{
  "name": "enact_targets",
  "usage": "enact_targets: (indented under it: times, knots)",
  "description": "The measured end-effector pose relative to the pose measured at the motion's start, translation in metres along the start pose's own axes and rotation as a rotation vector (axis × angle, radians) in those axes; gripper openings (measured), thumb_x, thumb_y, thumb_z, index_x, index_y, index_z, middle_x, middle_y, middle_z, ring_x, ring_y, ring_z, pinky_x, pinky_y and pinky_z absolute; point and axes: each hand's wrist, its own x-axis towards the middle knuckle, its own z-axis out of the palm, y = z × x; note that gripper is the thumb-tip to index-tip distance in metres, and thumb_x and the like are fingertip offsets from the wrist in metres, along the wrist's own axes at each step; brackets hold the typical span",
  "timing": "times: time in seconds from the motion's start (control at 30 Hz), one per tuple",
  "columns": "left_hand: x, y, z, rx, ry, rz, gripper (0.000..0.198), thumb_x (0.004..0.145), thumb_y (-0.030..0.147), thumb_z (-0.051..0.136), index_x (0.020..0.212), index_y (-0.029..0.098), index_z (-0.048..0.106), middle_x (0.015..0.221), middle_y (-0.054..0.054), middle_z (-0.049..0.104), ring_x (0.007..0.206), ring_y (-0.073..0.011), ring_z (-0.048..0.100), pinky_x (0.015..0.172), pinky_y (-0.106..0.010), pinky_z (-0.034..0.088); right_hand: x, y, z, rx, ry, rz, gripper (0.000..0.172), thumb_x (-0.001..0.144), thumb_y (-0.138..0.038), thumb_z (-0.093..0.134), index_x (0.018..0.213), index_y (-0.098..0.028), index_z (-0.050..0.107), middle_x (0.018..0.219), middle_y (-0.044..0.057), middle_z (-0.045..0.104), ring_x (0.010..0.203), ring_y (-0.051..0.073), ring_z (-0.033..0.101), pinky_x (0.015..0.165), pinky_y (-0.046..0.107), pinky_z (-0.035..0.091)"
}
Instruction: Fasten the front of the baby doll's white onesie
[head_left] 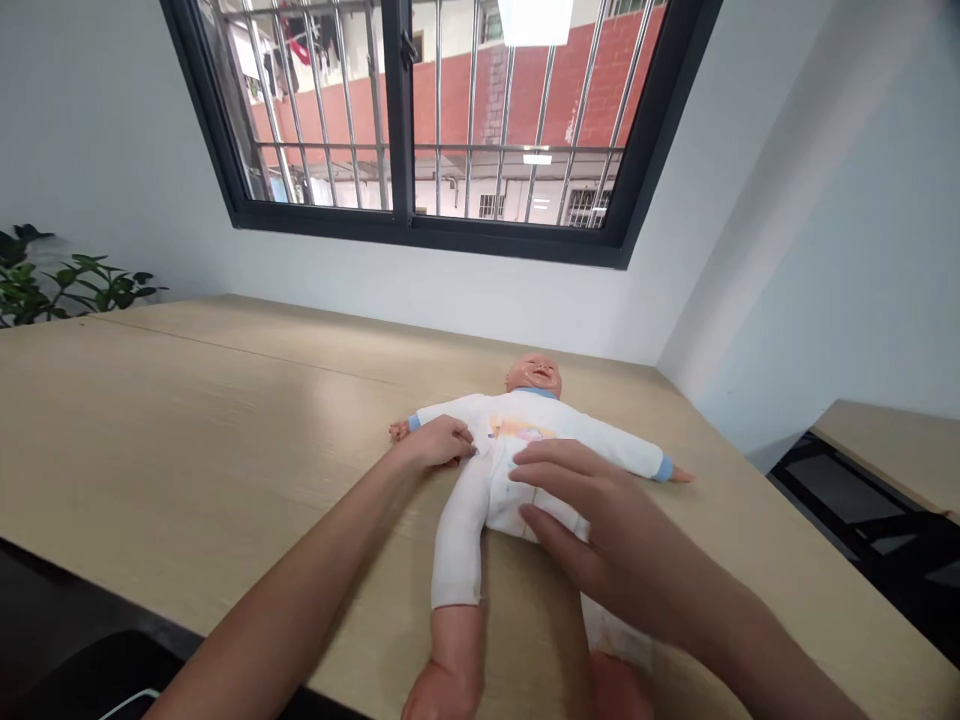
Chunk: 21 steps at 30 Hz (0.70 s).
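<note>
Doll [501, 495] could slide over the tabletop's [262, 400] near edge if the left hand [441, 441], pinching its white outfit [498, 465], tugs while the right hand [600, 510] hangs open.

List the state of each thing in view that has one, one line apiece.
Doll: on its back, arms spread
White clothing: worn by the doll
Left hand: fingers curled at the doll's side, grip unclear
Right hand: open, over the doll
Window: appears shut
Plant: leafy, green
</note>
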Motion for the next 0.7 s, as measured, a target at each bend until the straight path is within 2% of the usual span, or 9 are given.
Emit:
enact_targets:
  times: [0.1, 0.13, 0.23, 0.3, 0.4, 0.53, 0.7]
  knots:
    - [0.003, -0.006, 0.003, -0.045, -0.009, 0.026, 0.016, 0.061, 0.021, 0.054, 0.072, 0.014, 0.063, 0.059, 0.001, 0.055, 0.052, -0.0105, 0.044, 0.050, -0.020, 0.031, 0.036, 0.026, 0.027, -0.042, -0.194, -0.027, 0.030, 0.093, -0.029, 0.057, 0.122, -0.027, 0.065, 0.138, 0.001, 0.052, 0.131, 0.024, 0.046, 0.107, 0.040, 0.043]
    - [0.004, -0.007, 0.005, -0.048, 0.003, 0.036, 0.016, 0.059, 0.019, 0.053, 0.070, 0.014, 0.063, 0.058, 0.001, 0.053, 0.052, -0.0102, 0.042, 0.049, -0.020, 0.030, 0.047, 0.035, 0.036, -0.055, -0.209, -0.034, 0.028, 0.093, -0.028, 0.057, 0.120, -0.027, 0.066, 0.136, 0.003, 0.055, 0.129, 0.024, 0.048, 0.105, 0.038, 0.043]
    - [0.007, -0.011, 0.006, -0.041, 0.042, 0.049, 0.013, 0.057, 0.018, 0.053, 0.064, 0.013, 0.063, 0.055, 0.001, 0.052, 0.052, -0.0104, 0.043, 0.048, -0.020, 0.030, 0.067, 0.054, 0.056, -0.114, -0.243, -0.067, 0.019, 0.094, -0.025, 0.055, 0.100, -0.023, 0.073, 0.104, 0.008, 0.067, 0.105, 0.023, 0.061, 0.093, 0.034, 0.046]
    - [0.008, -0.013, 0.005, -0.044, 0.037, 0.032, 0.015, 0.057, 0.020, 0.055, 0.066, 0.013, 0.065, 0.056, 0.000, 0.055, 0.052, -0.0115, 0.045, 0.048, -0.020, 0.032, 0.071, 0.062, 0.063, -0.141, -0.255, -0.074, 0.021, 0.094, -0.024, 0.054, 0.088, -0.021, 0.074, 0.087, 0.009, 0.067, 0.092, 0.022, 0.062, 0.089, 0.034, 0.046]
    - [0.009, -0.016, 0.002, -0.046, 0.007, -0.007, 0.018, 0.057, 0.021, 0.058, 0.068, 0.012, 0.069, 0.058, -0.001, 0.058, 0.049, -0.0122, 0.046, 0.046, -0.021, 0.033, 0.071, 0.071, 0.070, -0.138, -0.228, -0.073, 0.024, 0.094, -0.020, 0.051, 0.085, -0.022, 0.073, 0.086, 0.009, 0.067, 0.091, 0.022, 0.061, 0.088, 0.035, 0.045]
    - [0.008, -0.017, -0.001, -0.042, -0.006, -0.021, 0.017, 0.058, 0.020, 0.057, 0.066, 0.012, 0.069, 0.054, -0.001, 0.056, 0.047, -0.0118, 0.044, 0.044, -0.021, 0.030, 0.070, 0.072, 0.066, -0.097, -0.230, -0.062, 0.024, 0.092, -0.017, 0.051, 0.081, -0.023, 0.072, 0.085, 0.009, 0.067, 0.092, 0.023, 0.061, 0.087, 0.034, 0.044]
    - [0.006, -0.014, -0.005, -0.088, 0.008, 0.066, 0.022, 0.057, 0.020, 0.068, 0.078, 0.013, 0.068, 0.070, -0.001, 0.064, 0.061, -0.0124, 0.053, 0.052, -0.019, 0.034, 0.067, 0.060, 0.030, 0.110, -0.198, -0.046, 0.017, 0.090, -0.021, 0.057, 0.089, -0.023, 0.073, 0.090, 0.004, 0.069, 0.085, 0.016, 0.062, 0.079, 0.023, 0.047]
